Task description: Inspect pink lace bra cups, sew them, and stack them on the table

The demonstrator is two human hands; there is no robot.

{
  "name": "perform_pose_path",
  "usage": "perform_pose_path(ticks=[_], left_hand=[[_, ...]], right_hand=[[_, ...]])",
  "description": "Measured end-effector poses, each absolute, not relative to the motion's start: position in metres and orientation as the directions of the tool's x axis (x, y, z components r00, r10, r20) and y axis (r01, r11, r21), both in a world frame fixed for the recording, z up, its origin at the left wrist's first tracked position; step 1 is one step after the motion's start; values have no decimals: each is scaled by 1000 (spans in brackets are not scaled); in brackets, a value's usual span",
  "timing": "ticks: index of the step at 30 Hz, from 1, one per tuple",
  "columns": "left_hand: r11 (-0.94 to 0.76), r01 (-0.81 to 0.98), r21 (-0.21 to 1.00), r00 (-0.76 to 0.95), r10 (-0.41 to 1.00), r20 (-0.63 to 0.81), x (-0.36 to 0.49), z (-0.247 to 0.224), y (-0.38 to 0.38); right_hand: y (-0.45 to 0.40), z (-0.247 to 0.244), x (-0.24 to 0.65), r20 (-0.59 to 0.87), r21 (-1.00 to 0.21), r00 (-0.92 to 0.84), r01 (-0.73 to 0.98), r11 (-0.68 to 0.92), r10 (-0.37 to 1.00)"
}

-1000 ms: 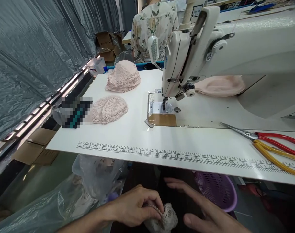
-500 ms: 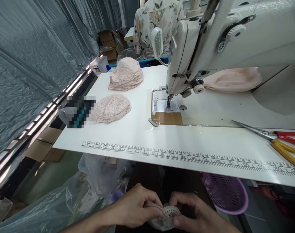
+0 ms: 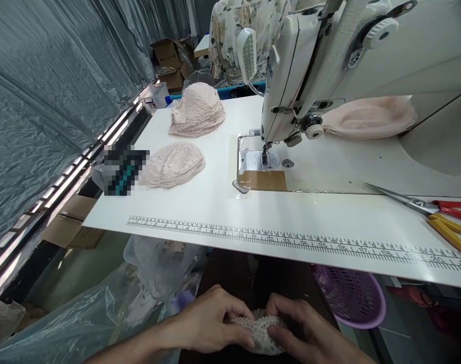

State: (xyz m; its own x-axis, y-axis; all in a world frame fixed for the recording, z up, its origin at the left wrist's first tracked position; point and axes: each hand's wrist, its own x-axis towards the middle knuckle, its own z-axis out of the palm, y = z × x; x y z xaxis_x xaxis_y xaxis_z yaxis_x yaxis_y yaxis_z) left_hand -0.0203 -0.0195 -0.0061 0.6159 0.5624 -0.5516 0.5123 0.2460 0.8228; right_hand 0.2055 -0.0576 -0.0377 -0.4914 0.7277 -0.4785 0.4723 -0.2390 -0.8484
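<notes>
Below the table's front edge, my left hand (image 3: 215,323) and my right hand (image 3: 304,328) pinch a small pale lace piece (image 3: 262,333) between them. Its scalloped edge faces up, and the fingers cover both of its ends. On the white table (image 3: 200,205) rest two pale pink stacks of lace pieces: a taller, domed stack (image 3: 197,111) behind and a flatter stack (image 3: 177,166) in front. Right of them stands a white sewing machine (image 3: 287,86), its presser foot (image 3: 265,154) over the metal plate.
Scissors (image 3: 423,207) with red and yellow handles lie at the table's right. A pink cloth (image 3: 370,119) sits under the machine arm. A purple basket (image 3: 351,298) is beneath the table, plastic bags (image 3: 158,268) at left. A person in a floral top (image 3: 230,40) is behind.
The view has shifted slightly, so the table sits a little higher. Both hands still hold the lace piece, which has turned a little between the fingers.
</notes>
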Motion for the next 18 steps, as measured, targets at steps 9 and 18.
perform_pose_path(ticks=[9, 18], left_hand=[[469, 384, 796, 662, 461, -591, -23, 0, -18], [464, 433, 773, 581, 511, -633, -9, 3, -20]], right_hand=[[-54, -26, 203, -469, -847, -482, 484, -221, 740], [-52, -6, 194, -469, -824, -476, 538, -176, 744]])
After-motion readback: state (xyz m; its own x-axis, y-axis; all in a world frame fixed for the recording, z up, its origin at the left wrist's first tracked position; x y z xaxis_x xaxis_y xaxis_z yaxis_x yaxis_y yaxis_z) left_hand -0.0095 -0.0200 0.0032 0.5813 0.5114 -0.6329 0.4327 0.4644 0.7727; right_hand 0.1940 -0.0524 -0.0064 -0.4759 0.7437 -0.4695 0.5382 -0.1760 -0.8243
